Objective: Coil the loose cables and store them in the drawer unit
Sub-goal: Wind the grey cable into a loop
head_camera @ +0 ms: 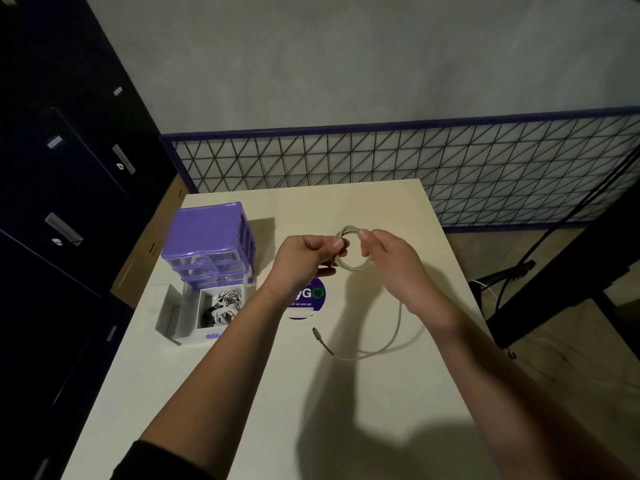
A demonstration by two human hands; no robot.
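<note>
A pale grey cable is partly wound into a small coil held above the table. My left hand pinches the coil's left side. My right hand grips its right side, thumb on top. The loose tail hangs under my right wrist and lies on the table, ending in a plug. A purple drawer unit stands at the left. Its bottom drawer is pulled out and holds coiled white and black cables.
A round purple sticker lies on the cream table under my left wrist. A wire mesh panel stands behind the table. Dark cabinets line the left, and a cardboard box sits between them and the table.
</note>
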